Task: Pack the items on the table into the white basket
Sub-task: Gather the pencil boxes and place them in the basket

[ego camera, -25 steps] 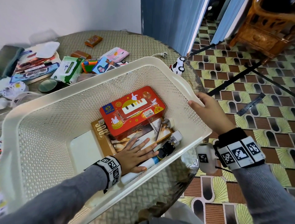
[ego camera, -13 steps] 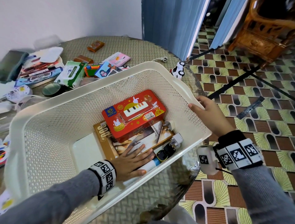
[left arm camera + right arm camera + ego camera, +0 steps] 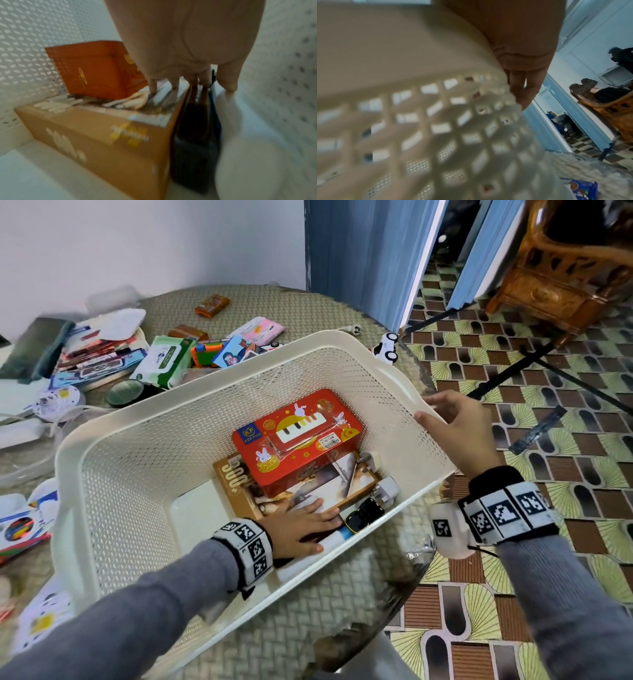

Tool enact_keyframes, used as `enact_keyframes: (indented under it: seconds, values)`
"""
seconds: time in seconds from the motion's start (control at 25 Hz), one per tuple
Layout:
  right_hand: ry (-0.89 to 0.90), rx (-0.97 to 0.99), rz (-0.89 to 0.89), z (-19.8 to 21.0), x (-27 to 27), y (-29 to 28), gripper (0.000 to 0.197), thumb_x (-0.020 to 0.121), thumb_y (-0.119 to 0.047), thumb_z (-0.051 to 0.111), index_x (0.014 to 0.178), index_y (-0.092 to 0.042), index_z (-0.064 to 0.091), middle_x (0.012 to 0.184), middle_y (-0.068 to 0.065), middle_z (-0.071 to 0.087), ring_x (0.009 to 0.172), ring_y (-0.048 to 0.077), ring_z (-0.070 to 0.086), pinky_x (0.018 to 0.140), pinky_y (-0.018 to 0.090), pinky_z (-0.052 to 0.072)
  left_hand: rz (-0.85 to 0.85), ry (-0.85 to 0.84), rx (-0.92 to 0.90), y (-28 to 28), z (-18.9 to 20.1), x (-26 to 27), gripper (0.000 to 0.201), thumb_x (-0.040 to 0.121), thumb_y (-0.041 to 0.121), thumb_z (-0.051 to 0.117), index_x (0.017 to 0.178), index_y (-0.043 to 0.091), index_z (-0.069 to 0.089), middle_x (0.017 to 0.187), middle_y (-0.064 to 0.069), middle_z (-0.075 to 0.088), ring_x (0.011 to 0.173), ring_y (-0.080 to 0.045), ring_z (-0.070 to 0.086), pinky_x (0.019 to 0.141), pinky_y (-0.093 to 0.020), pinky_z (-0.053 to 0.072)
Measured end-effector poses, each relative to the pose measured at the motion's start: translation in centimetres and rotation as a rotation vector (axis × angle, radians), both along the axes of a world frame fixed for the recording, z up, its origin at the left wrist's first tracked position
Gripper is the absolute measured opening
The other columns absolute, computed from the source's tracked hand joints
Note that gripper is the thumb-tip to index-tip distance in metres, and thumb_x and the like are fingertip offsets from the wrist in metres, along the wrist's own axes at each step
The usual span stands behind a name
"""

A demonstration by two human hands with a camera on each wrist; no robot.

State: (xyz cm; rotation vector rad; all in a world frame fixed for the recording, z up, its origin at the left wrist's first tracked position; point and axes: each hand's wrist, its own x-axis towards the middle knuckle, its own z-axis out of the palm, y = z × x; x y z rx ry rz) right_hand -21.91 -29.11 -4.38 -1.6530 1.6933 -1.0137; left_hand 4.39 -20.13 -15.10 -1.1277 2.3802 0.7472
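The white basket (image 3: 239, 378) stands on the woven table. Inside it a red tin (image 3: 298, 440) lies on a brown puzzle box (image 3: 236, 477), with a black item (image 3: 363, 513), a white plug (image 3: 385, 491) and a white bottle (image 3: 334, 541) beside them. My left hand (image 3: 301, 525) lies flat, fingers straight, on the puzzle box and the bottle. The left wrist view shows its fingertips (image 3: 173, 83) pressing on the puzzle box (image 3: 102, 135) in front of the red tin (image 3: 96, 70). My right hand (image 3: 455, 433) touches the basket's right rim with loosely bent fingers; the basket (image 3: 402, 108) fills the right wrist view.
Loose items lie behind the basket: a green wipes pack (image 3: 164, 361), a pink pack (image 3: 260, 328), a brown snack bar (image 3: 211, 304), a toy car (image 3: 385, 347) and a stationery pile (image 3: 96, 354). The table's edge runs just right of the basket, over tiled floor.
My right hand's fingers have lifted and loosened on the rim. My left hand has stayed flat on the puzzle box, shifted slightly toward the near wall.
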Motion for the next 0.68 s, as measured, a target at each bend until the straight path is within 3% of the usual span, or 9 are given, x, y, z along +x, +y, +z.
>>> enact_keyframes:
  seconds: [0.12,0.2,0.36,0.48,0.6,0.68]
  values:
    - [0.106,-0.178,-0.038,0.2,0.1,0.9,0.02,0.084,-0.016,0.066,0.103,-0.016,0.063,0.093,0.003,0.069,0.079,0.018,0.064,0.071,0.038,0.056,0.126,0.143,-0.015,-0.7,2.9,-0.6,0.052,0.099,0.036,0.043,0.147,0.02,0.033,0.153,-0.004,0.034,0.141,-0.022,0.031,0.114,-0.041,0.026]
    - [0.162,-0.294,-0.042,0.2,0.4,1.9,0.023,0.084,-0.012,0.06,0.107,-0.012,0.061,0.099,0.006,0.065,0.086,0.021,0.061,0.076,0.042,0.054,0.185,0.181,-0.07,-0.6,5.0,-0.6,0.049,0.098,0.037,0.045,0.143,0.019,0.04,0.144,-0.006,0.046,0.132,-0.022,0.043,0.107,-0.036,0.035]
    - [0.238,-0.396,0.048,0.3,2.1,4.4,0.026,0.082,-0.019,0.053,0.107,-0.017,0.061,0.1,0.001,0.06,0.098,0.023,0.053,0.09,0.05,0.044,0.235,0.069,-0.15,0.1,9.7,0.9,0.044,0.099,0.035,0.045,0.139,0.018,0.045,0.14,-0.003,0.05,0.125,-0.019,0.047,0.102,-0.03,0.037]
    - [0.202,-0.417,0.103,1.0,3.6,5.8,0.024,0.083,-0.018,0.053,0.105,-0.019,0.063,0.096,-0.002,0.062,0.096,0.02,0.055,0.09,0.05,0.045,0.275,-0.041,-0.241,1.2,13.6,1.9,0.041,0.098,0.035,0.045,0.135,0.017,0.049,0.131,-0.004,0.056,0.116,-0.019,0.051,0.096,-0.03,0.04]
    - [0.062,-0.394,0.238,2.4,5.6,7.5,0.024,0.083,-0.003,0.058,0.102,-0.016,0.063,0.095,0.001,0.064,0.09,0.018,0.057,0.086,0.042,0.048,0.379,-0.077,-0.297,3.3,17.0,2.7,0.042,0.098,0.036,0.046,0.136,0.019,0.048,0.137,-0.003,0.052,0.123,-0.02,0.047,0.103,-0.031,0.037]
    - [0.027,-0.377,0.337,2.7,6.5,9.0,0.023,0.083,-0.005,0.059,0.1,-0.021,0.061,0.097,0.0,0.064,0.091,0.02,0.06,0.085,0.043,0.05,0.457,-0.08,-0.307,5.3,18.6,2.8,0.043,0.098,0.037,0.047,0.138,0.02,0.047,0.138,-0.004,0.051,0.124,-0.022,0.047,0.104,-0.034,0.037]
